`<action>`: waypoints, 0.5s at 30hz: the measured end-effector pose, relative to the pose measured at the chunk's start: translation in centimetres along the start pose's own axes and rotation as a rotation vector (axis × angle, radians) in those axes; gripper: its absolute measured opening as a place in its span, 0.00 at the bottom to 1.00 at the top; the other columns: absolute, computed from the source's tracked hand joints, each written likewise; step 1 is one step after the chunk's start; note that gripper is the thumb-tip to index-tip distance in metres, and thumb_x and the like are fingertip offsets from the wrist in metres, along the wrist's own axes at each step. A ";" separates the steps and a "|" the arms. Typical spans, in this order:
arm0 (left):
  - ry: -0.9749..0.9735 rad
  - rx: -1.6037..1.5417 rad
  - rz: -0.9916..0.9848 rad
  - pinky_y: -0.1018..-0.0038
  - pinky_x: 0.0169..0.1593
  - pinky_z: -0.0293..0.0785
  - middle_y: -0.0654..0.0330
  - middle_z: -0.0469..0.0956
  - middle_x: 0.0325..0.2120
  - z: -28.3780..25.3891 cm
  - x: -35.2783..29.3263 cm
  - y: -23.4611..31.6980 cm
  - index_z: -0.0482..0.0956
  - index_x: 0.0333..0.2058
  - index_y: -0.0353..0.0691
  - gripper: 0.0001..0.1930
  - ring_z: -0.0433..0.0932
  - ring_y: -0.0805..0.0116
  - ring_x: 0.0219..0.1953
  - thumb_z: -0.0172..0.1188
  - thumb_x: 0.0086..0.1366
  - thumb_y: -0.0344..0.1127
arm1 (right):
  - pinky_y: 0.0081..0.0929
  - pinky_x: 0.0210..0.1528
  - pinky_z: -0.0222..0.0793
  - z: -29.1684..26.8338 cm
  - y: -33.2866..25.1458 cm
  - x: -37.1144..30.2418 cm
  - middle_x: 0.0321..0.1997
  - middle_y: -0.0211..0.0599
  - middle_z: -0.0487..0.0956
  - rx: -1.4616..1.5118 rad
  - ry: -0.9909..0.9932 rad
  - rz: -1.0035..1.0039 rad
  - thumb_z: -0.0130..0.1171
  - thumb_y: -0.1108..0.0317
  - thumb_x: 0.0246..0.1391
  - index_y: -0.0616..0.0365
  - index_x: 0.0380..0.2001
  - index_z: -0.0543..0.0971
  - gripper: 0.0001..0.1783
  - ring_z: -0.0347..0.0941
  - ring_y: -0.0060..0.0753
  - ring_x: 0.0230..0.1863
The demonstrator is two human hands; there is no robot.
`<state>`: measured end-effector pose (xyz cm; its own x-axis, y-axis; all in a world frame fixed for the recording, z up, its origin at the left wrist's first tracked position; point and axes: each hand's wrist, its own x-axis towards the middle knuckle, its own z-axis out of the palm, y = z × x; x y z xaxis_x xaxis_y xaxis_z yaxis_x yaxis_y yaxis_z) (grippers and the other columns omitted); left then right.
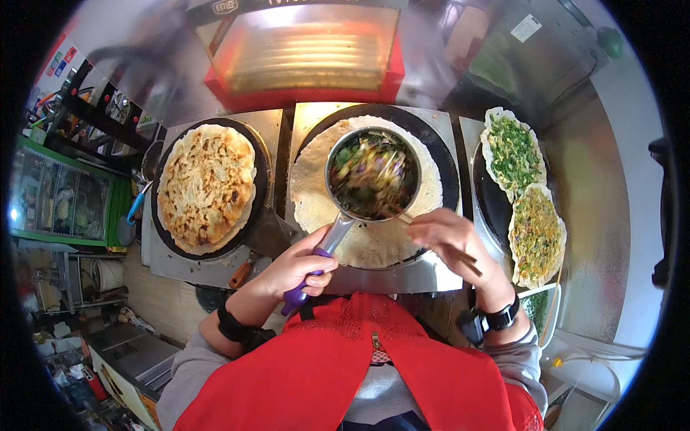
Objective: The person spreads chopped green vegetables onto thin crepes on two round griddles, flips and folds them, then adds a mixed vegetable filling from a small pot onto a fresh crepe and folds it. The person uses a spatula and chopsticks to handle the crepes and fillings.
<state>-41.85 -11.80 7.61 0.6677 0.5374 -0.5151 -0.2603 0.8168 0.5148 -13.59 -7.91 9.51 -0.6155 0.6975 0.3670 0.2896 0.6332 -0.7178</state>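
My left hand (304, 269) is closed round the purple-tipped handle of a small metal saucepan (346, 218). Chopped greens and other vegetables (374, 172) fill the pan, blurred by motion. Into them dip wooden chopsticks (466, 257), gripped by my right hand (449, 237), which is also somewhat blurred. The saucepan hangs over a large pale flatbread (314, 192) spread on the round black middle griddle (447, 154); the pan hides much of the bread.
On the left griddle (162, 230) lies a browned flatbread (208, 188), with a wide metal spatula (267, 233) beside it. Two vegetable-topped flatbreads (512, 152) overlap the right griddle (491, 202). A glowing heater-like unit (305, 54) stands behind; a green-framed cabinet (61, 190) is at left.
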 end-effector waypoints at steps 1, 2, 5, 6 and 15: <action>-0.053 -0.003 0.048 0.84 0.18 0.54 0.68 0.62 0.21 0.0 0.2 0.2 0.51 0.65 0.53 0.32 0.56 0.82 0.16 0.48 0.64 0.24 | 0.39 0.44 0.74 0.1 0.2 0.0 0.43 0.43 0.80 0.000 0.003 -0.060 0.55 0.82 0.48 0.61 0.33 0.78 0.08 0.77 0.44 0.45; -0.115 0.009 0.053 0.84 0.18 0.54 0.69 0.60 0.21 0.1 0.0 0.0 0.50 0.66 0.54 0.33 0.56 0.83 0.16 0.47 0.64 0.24 | 0.37 0.43 0.74 0.2 0.4 0.1 0.41 0.43 0.80 -0.007 0.044 -0.003 0.55 0.81 0.48 0.62 0.33 0.78 0.07 0.77 0.45 0.44; -0.082 -0.026 0.041 0.84 0.18 0.54 0.69 0.60 0.21 0.0 0.1 0.0 0.49 0.66 0.55 0.34 0.56 0.83 0.15 0.47 0.64 0.24 | 0.39 0.46 0.73 -0.1 0.5 0.0 0.40 0.44 0.80 -0.056 0.150 0.052 0.55 0.85 0.43 0.62 0.35 0.77 0.13 0.76 0.47 0.44; -0.028 0.013 -0.015 0.84 0.18 0.54 0.69 0.61 0.21 0.0 0.0 -0.2 0.50 0.66 0.55 0.33 0.56 0.83 0.15 0.47 0.64 0.24 | 0.40 0.47 0.72 -0.1 0.3 -0.2 0.40 0.44 0.80 0.081 0.064 0.031 0.55 0.86 0.40 0.62 0.35 0.77 0.16 0.76 0.48 0.44; -0.038 -0.039 0.039 0.84 0.18 0.55 0.69 0.61 0.22 -0.2 0.1 -0.3 0.50 0.65 0.55 0.33 0.57 0.83 0.16 0.47 0.64 0.24 | 0.38 0.44 0.74 0.4 0.9 -0.4 0.38 0.42 0.81 -0.021 0.128 0.048 0.60 0.74 0.51 0.59 0.34 0.78 0.06 0.77 0.45 0.42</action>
<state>-41.83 -12.01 7.28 0.6822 0.5615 -0.4683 -0.3136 0.8033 0.5064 -13.38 -7.68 8.47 -0.5026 0.7633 0.4060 0.3325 0.6041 -0.7242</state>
